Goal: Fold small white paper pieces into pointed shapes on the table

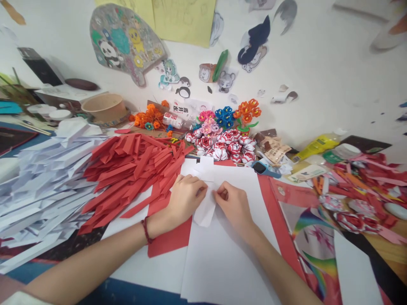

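Note:
Between my hands is a narrow folded white paper piece (pixel 205 212), lying over larger white sheets (pixel 229 258). My left hand (pixel 188 194) pinches its left edge between thumb and curled fingers. On the other side, my right hand (pixel 233 203) has its fingertips pressed together at the right edge of the same piece. A small white paper part (pixel 207 168) stands just beyond the fingertips. Red sheets (pixel 170 241) show beneath the white ones. Left of my left hand lies a heap of folded red strips (pixel 136 169).
A large pile of white strips (pixel 47 182) covers the left side. Red and white paper flowers (pixel 222 146) sit at the back, near a smartwatch (pixel 265 168). A tan bowl (pixel 104 108) is back left, a yellow bottle (pixel 318 146) back right. Coloured scraps (pixel 365 178) lie at right.

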